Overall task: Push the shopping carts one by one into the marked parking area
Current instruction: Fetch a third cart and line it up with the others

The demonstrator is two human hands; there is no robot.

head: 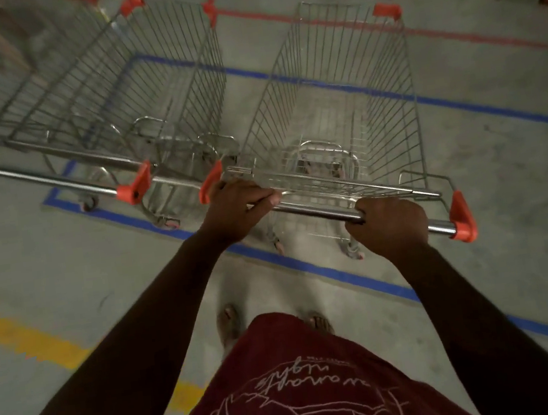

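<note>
Head view: we grip the metal handle bar [317, 209] of a wire shopping cart [339, 102], left hand [236, 208] and right hand [390, 222] both closed around it. The cart's basket lies across the blue floor line [307, 265] marking the bay. Just left of this cart stand two parked carts [107, 100], close alongside; a red line [451, 32] runs beyond it

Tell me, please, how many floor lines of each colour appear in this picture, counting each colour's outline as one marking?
Blue marking: 1
Red marking: 1
Yellow marking: 1
Total: 3
</note>
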